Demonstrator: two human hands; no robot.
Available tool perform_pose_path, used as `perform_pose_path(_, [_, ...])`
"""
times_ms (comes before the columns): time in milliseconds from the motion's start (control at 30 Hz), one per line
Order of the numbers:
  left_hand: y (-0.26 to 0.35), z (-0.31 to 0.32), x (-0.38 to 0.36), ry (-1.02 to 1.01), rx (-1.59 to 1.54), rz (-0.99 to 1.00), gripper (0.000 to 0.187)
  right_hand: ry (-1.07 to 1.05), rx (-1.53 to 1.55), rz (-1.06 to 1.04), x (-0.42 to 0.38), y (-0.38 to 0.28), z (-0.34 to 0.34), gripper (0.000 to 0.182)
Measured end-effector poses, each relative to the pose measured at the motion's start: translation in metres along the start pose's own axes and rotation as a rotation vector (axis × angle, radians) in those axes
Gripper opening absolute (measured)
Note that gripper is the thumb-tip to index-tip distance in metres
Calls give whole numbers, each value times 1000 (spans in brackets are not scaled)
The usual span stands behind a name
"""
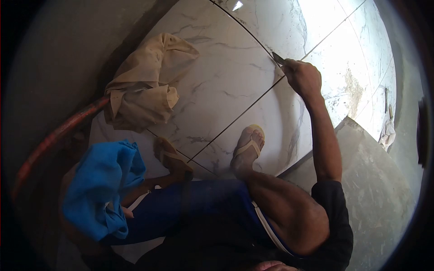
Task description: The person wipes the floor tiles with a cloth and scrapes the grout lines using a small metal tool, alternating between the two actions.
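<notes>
My right hand (305,80) is closed around a small dark blade (277,58), whose handle is hidden in the fist. Its tip rests at the dark grout line (260,41) between white marbled tiles, near where two lines cross. At the lower left, a bunched blue cloth (101,185) covers most of my left hand (128,212); only a bit of a finger shows at its edge, and the hand appears to grip the cloth.
A beige cloth (144,86) lies bunched on the tiles around the end of a reddish pole (63,126). Sandy debris (352,88) is scattered at the right. A grey slab (361,176) lies beside my right knee. Thin tools (386,100) lie near the right wall.
</notes>
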State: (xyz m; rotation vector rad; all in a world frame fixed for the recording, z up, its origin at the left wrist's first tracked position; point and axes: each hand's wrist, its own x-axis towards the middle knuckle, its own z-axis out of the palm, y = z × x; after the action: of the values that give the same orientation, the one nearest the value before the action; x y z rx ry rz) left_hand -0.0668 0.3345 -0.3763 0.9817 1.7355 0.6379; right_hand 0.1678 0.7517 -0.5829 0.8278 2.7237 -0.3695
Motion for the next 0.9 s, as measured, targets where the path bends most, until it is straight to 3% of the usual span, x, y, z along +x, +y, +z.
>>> perform_pose_path(300, [2, 0, -3, 12, 1, 5, 73, 188, 146, 80, -27, 15, 33, 21])
perform_pose_path(600, [3, -1, -5, 18, -4, -7, 74, 145, 431, 349, -42, 30, 51, 34])
perform_pose_path(700, [5, -1, -6, 20, -5, -9, 74, 223, 459, 274, -32, 32, 59, 35])
perform_pose_path(900, [10, -3, -8, 4, 1, -12, 75, 113, 359, 252, -8, 25, 48, 38])
